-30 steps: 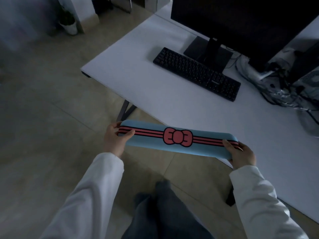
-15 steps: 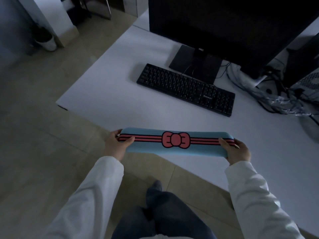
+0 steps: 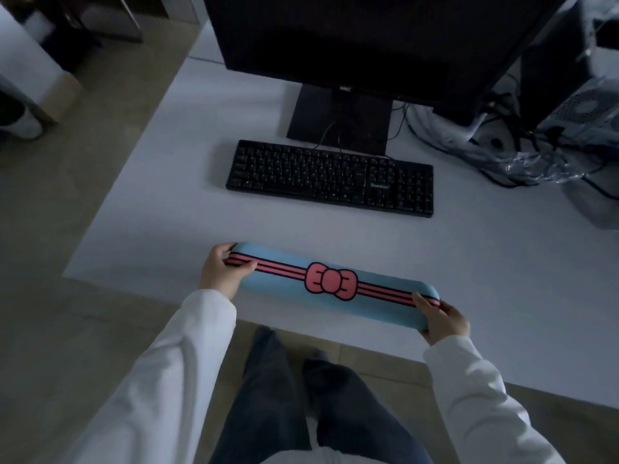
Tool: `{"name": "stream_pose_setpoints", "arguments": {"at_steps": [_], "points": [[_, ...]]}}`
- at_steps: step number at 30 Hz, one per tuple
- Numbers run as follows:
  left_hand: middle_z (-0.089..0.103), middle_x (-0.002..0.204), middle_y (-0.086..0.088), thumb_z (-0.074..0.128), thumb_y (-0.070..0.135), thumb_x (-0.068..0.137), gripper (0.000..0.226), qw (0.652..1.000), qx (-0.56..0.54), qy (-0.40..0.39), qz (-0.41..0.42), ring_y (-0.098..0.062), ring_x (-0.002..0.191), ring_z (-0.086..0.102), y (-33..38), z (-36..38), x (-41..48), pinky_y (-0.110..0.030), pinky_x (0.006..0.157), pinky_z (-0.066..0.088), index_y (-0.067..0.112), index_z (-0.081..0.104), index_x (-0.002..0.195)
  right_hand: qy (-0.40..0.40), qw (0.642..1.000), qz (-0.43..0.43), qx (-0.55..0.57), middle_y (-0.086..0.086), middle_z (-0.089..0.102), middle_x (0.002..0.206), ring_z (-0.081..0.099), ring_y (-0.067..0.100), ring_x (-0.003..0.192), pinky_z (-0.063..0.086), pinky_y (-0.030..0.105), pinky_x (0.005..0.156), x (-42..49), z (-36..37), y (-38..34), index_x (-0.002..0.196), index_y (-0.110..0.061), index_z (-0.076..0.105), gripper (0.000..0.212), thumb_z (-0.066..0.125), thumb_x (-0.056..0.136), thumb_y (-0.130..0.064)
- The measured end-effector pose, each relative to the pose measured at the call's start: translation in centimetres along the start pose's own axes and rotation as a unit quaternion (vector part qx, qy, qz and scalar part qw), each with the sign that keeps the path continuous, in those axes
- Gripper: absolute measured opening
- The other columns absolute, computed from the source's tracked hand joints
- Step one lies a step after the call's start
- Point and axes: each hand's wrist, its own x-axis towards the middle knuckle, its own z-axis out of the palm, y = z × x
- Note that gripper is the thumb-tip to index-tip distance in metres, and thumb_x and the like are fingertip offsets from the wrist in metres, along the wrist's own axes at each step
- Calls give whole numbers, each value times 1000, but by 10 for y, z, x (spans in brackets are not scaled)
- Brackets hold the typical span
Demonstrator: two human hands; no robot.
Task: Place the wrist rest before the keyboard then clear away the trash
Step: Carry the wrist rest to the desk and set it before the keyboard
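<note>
- The wrist rest (image 3: pixel 335 286), light blue with pink stripes and a pink bow at its middle, is held by both ends over the near part of the white desk (image 3: pixel 174 182).
- The left hand (image 3: pixel 222 272) is closed around the rest's left end, thumb on top across the stripes and fingers curled over the far edge.
- The right hand (image 3: pixel 442 321) is closed around the right end, thumb lying on the striped top, the other fingers hidden beneath.
- The rest runs slightly askew, its left end farther than its right, and its right end reaches the desk's near edge; whether it touches the desktop cannot be told in the dim light.
- The black keyboard (image 3: pixel 331 177) lies on the desk farther in, apart from the rest, with bare desk between them.
- Behind the keyboard stands a black monitor (image 3: pixel 368 38) on its stand.
- At the far right, crumpled clear plastic wrapping (image 3: pixel 536 162) lies tangled with dark cables beside a computer case (image 3: pixel 576 78).
- White sleeves cover both arms, and dark trousers show below over a tiled floor.
</note>
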Motion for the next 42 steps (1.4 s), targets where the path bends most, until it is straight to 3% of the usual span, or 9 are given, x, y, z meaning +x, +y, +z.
{"name": "stream_pose_setpoints", "arguments": {"at_steps": [3,7,16,18,21,24,29,35,42], "points": [[58,126,-15,73,9,72,52,999,32,-34,15,-31,113,56,14,4,23,-30,89,40,8,52,120,37,999,30,24,0,52,59,52,27,79,48,46,90,-11,3,11,54,-15,58,24,75,70,-24],[60,123,-15,73,8,71,49,994,62,-83,45,-29,108,57,30,11,54,-27,85,39,8,55,117,97,992,67,49,2,53,63,51,27,81,47,45,93,-30,15,20,91,0,67,29,73,73,-22],[63,122,-17,71,7,74,48,972,128,-175,90,-30,112,59,59,28,103,-34,100,41,6,57,120,210,961,120,130,19,65,115,53,21,87,49,28,92,-73,45,35,113,0,61,43,71,76,-18],[63,123,-17,68,5,76,45,968,148,-176,102,-31,113,59,63,28,108,-36,102,41,5,57,120,219,959,116,141,20,65,115,53,20,87,48,17,80,-79,52,39,112,1,62,39,69,77,-15],[65,121,-17,65,10,79,37,962,194,-147,126,-30,112,60,66,24,111,-33,97,41,6,60,115,221,957,107,152,18,65,116,58,22,95,45,25,84,-84,54,43,115,-1,61,39,67,78,-13],[67,119,-15,64,16,80,34,958,214,-117,152,-29,111,60,67,17,112,-33,95,41,6,61,112,249,955,85,141,13,63,112,57,22,103,40,12,79,-87,46,47,118,-3,59,45,70,76,-15],[64,122,-17,66,21,80,40,964,205,-120,121,-31,114,58,63,15,111,-35,98,40,2,58,115,275,947,92,136,17,62,124,58,27,114,40,26,90,-91,37,56,118,-2,57,47,70,76,-18],[58,130,-18,67,22,79,51,962,216,-149,81,-32,119,55,60,26,109,-36,101,39,0,53,123,238,949,126,166,16,61,125,55,21,97,46,45,99,-87,40,64,121,-4,53,56,74,72,-23],[59,128,-20,72,26,74,57,948,255,-170,86,-33,118,55,60,36,109,-40,104,41,3,54,124,177,960,134,173,16,63,121,61,30,108,46,45,100,-68,55,67,122,-4,52,59,74,71,-23]]}}
